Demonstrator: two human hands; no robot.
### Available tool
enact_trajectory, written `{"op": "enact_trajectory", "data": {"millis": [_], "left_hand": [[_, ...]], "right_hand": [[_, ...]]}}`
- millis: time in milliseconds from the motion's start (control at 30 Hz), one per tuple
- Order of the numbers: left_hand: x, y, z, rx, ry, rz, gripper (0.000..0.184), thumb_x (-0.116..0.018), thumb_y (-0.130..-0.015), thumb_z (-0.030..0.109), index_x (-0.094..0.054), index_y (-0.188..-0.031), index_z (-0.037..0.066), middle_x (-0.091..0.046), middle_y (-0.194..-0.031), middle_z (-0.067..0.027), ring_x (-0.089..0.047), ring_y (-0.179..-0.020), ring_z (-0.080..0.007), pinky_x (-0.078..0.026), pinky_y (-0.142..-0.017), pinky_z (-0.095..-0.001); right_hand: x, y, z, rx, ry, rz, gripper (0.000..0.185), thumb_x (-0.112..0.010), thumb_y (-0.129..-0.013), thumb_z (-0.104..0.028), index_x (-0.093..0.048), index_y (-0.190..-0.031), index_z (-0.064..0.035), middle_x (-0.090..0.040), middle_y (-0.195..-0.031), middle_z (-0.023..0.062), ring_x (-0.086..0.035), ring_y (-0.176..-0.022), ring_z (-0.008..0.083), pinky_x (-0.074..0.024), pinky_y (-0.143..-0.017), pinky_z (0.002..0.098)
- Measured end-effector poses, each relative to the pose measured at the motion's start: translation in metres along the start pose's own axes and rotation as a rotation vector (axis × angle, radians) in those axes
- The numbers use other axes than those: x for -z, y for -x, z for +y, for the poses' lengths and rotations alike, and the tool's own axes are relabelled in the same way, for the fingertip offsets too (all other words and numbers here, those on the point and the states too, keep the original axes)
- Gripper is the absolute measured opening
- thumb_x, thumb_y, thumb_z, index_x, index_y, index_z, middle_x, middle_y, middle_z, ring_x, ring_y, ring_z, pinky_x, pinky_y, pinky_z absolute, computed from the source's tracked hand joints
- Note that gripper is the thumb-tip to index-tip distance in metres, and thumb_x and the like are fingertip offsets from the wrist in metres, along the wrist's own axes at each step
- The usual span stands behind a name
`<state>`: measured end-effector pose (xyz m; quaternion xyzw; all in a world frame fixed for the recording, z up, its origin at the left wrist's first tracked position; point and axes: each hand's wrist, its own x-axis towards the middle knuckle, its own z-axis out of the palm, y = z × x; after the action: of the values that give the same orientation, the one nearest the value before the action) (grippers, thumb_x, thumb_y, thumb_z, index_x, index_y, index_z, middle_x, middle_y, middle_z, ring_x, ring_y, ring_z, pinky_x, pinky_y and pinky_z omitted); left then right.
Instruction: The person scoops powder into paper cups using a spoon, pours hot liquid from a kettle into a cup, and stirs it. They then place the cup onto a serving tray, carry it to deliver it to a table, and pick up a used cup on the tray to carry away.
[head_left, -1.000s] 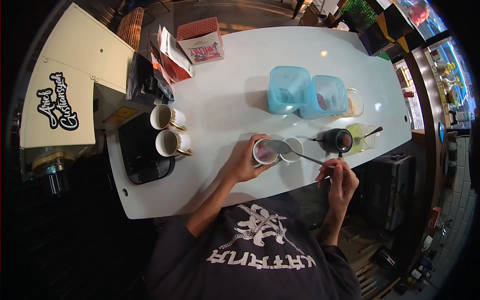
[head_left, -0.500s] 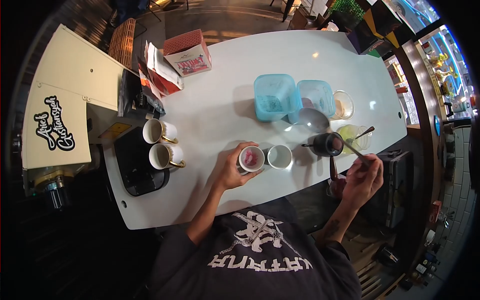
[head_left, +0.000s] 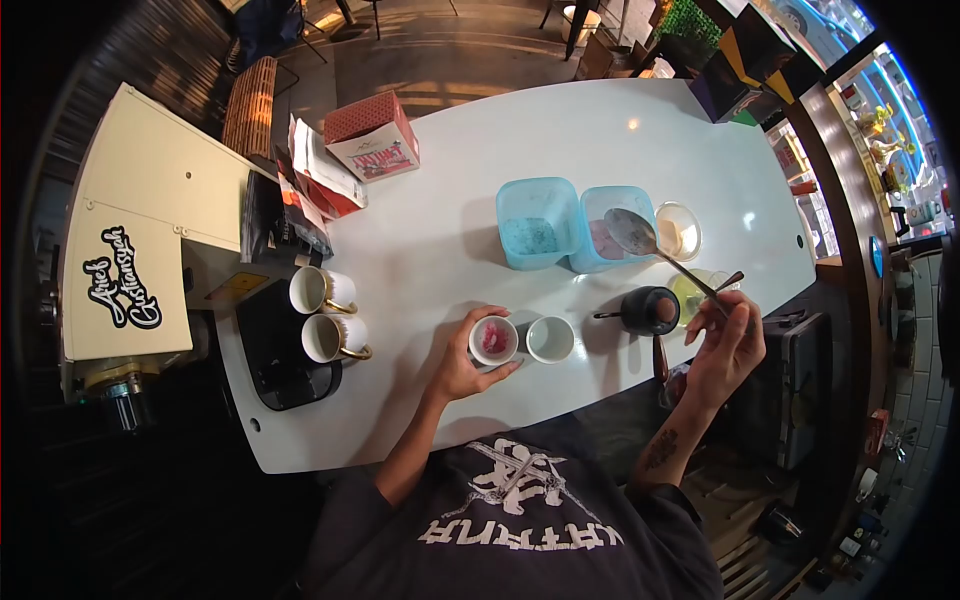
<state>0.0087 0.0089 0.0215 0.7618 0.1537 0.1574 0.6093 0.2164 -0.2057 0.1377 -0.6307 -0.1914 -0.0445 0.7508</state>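
On the counter (head_left: 440, 225) stands the right blue tub (head_left: 612, 263); near it the right hand (head_left: 728, 345) grips the spoon (head_left: 632, 233), now swung off the cup (head_left: 494, 362). Beside a second cup (head_left: 551, 342), the left hand (head_left: 460, 370) clasps the first, its pink contents (head_left: 493, 337) uncovered: a spoonful seems delivered.

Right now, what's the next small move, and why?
Probably have the right hand dip the spoon into the blue tub with pinkish contents: the spoon looks empty and appears over that tub, while the left hand holds a white cup with some pink stuff inside.
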Motion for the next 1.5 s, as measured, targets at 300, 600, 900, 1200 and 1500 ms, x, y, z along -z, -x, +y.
{"op": "enact_trajectory", "data": {"millis": [300,600,900,1200,1500], "left_hand": [[-0.004,-0.004,-0.001,0.006,-0.022,-0.016,0.066,-0.088,-0.067,0.013,-0.055,-0.124,0.006,-0.065,-0.114,-0.0094,-0.066,-0.103,-0.0201,-0.053,-0.089,-0.0337],[-0.005,-0.004,-0.003,-0.007,-0.009,0.002,0.062,-0.088,-0.067,0.012,-0.057,-0.121,0.006,-0.066,-0.109,-0.0094,-0.067,-0.099,-0.0174,-0.053,-0.087,-0.0323],[-0.006,-0.005,-0.006,0.026,0.048,-0.017,0.063,-0.088,-0.068,0.011,-0.054,-0.122,0.006,-0.065,-0.111,-0.0093,-0.065,-0.103,-0.0183,-0.052,-0.091,-0.033],[-0.007,-0.007,-0.008,-0.08,-0.023,0.022,0.062,-0.088,-0.065,0.011,-0.056,-0.118,0.005,-0.069,-0.105,-0.0113,-0.07,-0.094,-0.0226,-0.055,-0.084,-0.0348],[-0.005,-0.007,-0.011,0.0,-0.006,-0.064,0.067,-0.087,-0.066,0.009,-0.051,-0.123,0.005,-0.062,-0.119,-0.0107,-0.063,-0.109,-0.0216,-0.05,-0.095,-0.0347]], "right_hand": [[-0.029,-0.012,0.016,-0.045,0.355,-0.221,0.005,-0.065,-0.093,-0.002,-0.065,-0.096,0.002,-0.065,-0.067,0.0052,-0.064,-0.058,0.0097,-0.0474,-0.052,0.0229],[-0.038,-0.026,0.037,-0.002,0.534,-0.289,0.006,-0.067,-0.091,-0.004,-0.066,-0.093,0.0012,-0.066,-0.064,0.0078,-0.067,-0.057,0.0122,-0.0482,-0.056,0.0255],[-0.04,-0.022,0.045,-0.065,0.587,-0.273,0.007,-0.07,-0.088,-0.006,-0.068,-0.092,0.0,-0.065,-0.064,0.0073,-0.065,-0.056,0.0125,-0.048,-0.057,0.0271],[-0.045,-0.019,0.055,-0.039,0.533,-0.203,0.008,-0.068,-0.086,-0.003,-0.069,-0.093,0.0003,-0.062,-0.063,0.0077,-0.059,-0.055,0.0118,-0.0455,-0.056,0.0276],[-0.047,-0.022,0.018,0.099,0.634,-0.246,0.007,-0.068,-0.086,0.001,-0.066,-0.093,0.0016,-0.062,-0.071,0.0096,-0.06,-0.056,0.0148,-0.0458,-0.055,0.03]]}}
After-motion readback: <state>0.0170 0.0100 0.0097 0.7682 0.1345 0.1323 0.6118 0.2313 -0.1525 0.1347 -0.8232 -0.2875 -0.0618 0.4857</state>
